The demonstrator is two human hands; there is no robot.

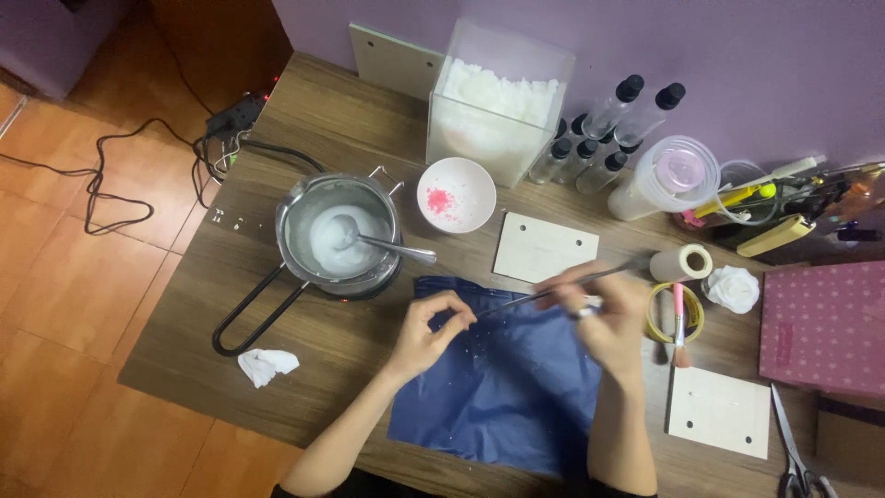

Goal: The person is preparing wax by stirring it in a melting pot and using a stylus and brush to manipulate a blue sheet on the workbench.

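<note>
Over the blue cloth (pixel 502 387), our right hand (pixel 604 318) gripped long metal tweezers (pixel 553 290); our left hand (pixel 429 327) pinched something tiny at their tip.

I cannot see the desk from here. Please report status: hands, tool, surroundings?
Left hand pinching at tweezers' tip. Right hand gripping tweezers over blue cloth. Pot with spoon close behind.

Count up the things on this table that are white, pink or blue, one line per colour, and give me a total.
White: 3, the bowl, the crumpled tissue and the white flower.
Pink: 2, the dotted box and the brush.
Blue: 1, the blue cloth under the left hand and right hand.
Total: 6
</note>
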